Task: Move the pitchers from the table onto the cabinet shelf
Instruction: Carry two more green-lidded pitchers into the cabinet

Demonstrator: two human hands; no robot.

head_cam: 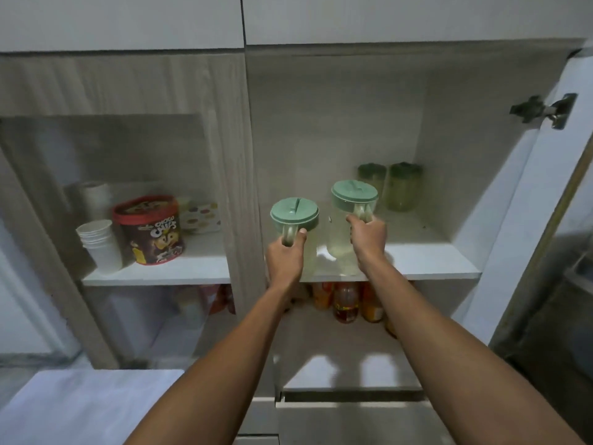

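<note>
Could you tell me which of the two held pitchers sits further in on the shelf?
The right pitcher, held by the right hand, is deeper on the shelf, nearer the two back pitchers. The left pitcher, in the left hand, is at the front edge.

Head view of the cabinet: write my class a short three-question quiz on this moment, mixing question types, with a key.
1. True or false: each hand holds a pitcher by its handle.
2. How many green-lidded pitchers already stand at the back of the shelf? A) none B) two C) four
3. What stands beside the chocolate cereal tub?

Key: 1. True: left hand holds the left pitcher, right hand the right pitcher. 2. B, back pitchers. 3. Stacked paper cups.
</note>
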